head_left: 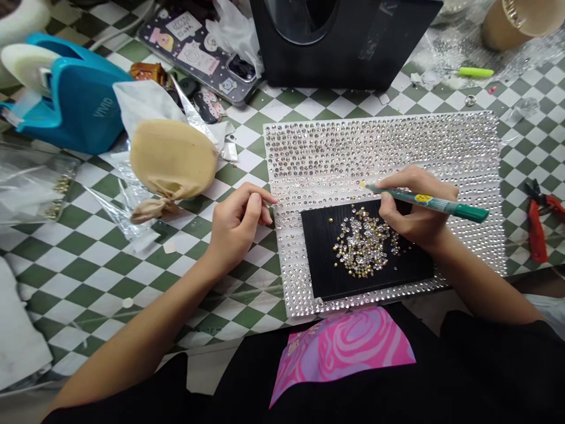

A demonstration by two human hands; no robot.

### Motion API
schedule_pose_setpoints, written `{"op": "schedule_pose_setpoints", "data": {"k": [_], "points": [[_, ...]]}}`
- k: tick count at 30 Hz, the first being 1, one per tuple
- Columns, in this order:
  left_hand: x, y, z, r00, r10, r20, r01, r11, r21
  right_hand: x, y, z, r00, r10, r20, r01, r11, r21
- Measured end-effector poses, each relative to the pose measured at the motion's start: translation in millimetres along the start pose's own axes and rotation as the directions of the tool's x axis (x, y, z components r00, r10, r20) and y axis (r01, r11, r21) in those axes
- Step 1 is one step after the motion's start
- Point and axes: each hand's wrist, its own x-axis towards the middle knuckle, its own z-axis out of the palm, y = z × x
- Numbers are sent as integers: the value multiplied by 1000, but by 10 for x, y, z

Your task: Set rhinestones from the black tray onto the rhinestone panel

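A white sheet (pixel 335 147) covered in rows of clear rhinestones lies on the checkered tabletop. On its lower part rests a black tray (pixel 324 277) with a pile of loose gold and silver stones (pixel 364 244). My right hand (pixel 419 206) is closed around a green pen-like tool (pixel 459 207), its yellowish tip over a sparser band of the sheet just above the tray. My left hand (pixel 241 221) rests at the sheet's left edge, index finger reaching the edge, the other fingers curled; nothing shows in it.
Left are a teal tape dispenser (pixel 95 100), a tan tied pouch (pixel 172 159) and a phone (pixel 198 53). A black stand (pixel 326 65) is behind the sheet. Red pliers (pixel 537 229) and a brown cup (pixel 507 26) are at the right.
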Motion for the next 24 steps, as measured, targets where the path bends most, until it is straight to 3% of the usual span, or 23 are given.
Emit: {"op": "schedule_pose_setpoints", "data": {"k": [3,7,14,24], "points": [[1,-4,7,1000,2,-2,-2,1000,4,-11,13,-9,999,26,-32,-22,992,124],[7,-22,16,1000,9,-3,-9,1000,5,-4,19,-34,998,9,65,-27,959,281],[9,-22,15,1000,-4,-7,4,1000,16,-1,19,-55,983,-23,180,-36,946,321],[3,-23,0,1000,-17,3,17,998,54,-10,35,-59,991,32,128,-74,937,342]]}}
